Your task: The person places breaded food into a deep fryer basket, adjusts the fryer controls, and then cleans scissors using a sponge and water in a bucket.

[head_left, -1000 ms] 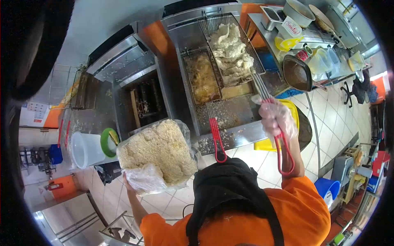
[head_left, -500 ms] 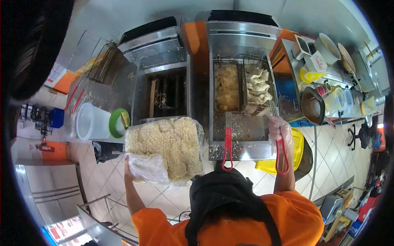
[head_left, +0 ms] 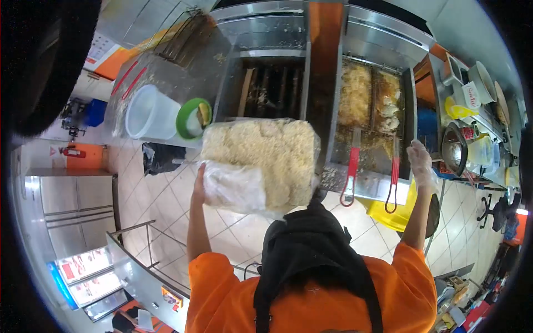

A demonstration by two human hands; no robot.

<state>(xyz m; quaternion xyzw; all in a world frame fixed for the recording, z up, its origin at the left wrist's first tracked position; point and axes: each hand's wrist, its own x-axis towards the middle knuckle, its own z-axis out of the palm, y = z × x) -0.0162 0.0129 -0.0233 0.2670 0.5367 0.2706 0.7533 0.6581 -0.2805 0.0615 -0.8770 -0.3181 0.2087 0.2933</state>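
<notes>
A plastic-lined tray heaped with pale breading [head_left: 277, 161] is held at its left edge by my left hand [head_left: 200, 186], whose fingers are partly hidden behind it. To the right of the fryer [head_left: 413, 111], my right hand [head_left: 420, 158] wears a clear glove and holds nothing, its fingers loosely apart. Two fryer baskets sit side by side in the bubbling oil. The left basket [head_left: 355, 97] has a red handle, and the right basket [head_left: 387, 102] holds pale battered pieces partly under foam. Its red handle [head_left: 395, 169] is near my right hand but not touched.
A white bucket [head_left: 151, 114] and a green bowl [head_left: 194, 118] stand on the left counter. Behind the tray is a second fryer [head_left: 266, 91]. A yellow bin [head_left: 397, 213] stands below the right fryer. A person [head_left: 130, 320] is at bottom left.
The right basket has gone down into the oil, which now foams round the pieces. My right hand has let go of its red handle and moved right. The view has shifted left.
</notes>
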